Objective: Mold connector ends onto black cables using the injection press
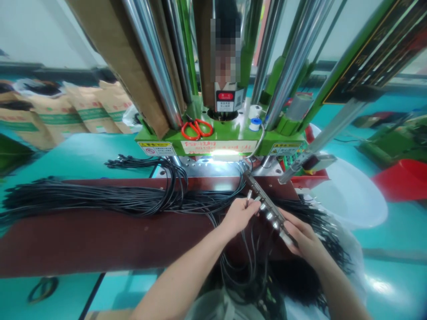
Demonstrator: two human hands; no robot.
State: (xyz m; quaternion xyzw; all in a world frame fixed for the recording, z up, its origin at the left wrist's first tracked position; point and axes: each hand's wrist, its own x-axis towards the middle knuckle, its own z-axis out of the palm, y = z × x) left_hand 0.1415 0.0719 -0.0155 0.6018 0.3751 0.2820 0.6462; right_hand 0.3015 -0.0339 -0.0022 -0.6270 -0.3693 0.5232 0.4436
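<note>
A long metal mold bar [267, 200] with several shiny round fittings along it slants across the front of the green press [160, 135]. My right hand [302, 233] grips its near end. My left hand [239, 215] is pinched on a small metal piece [248, 198] beside the bar's middle. The bar's far end points at the press's lit metal bed [203, 168]. Thin black cables [243, 178] run from the bed down toward the bar, and more hang in loops below my left hand. A thick bundle of black cables [110, 200] lies on the brown table to the left.
Red-handled scissors [196, 129] and a blue-and-white spool [255, 124] rest on the press. The brown table [100, 244] extends left. More cables [320, 222] lie right, beside a white basin [350, 195] and a red container [405, 180]. Cardboard-coloured sacks stand back left. Part of a person shows behind the press.
</note>
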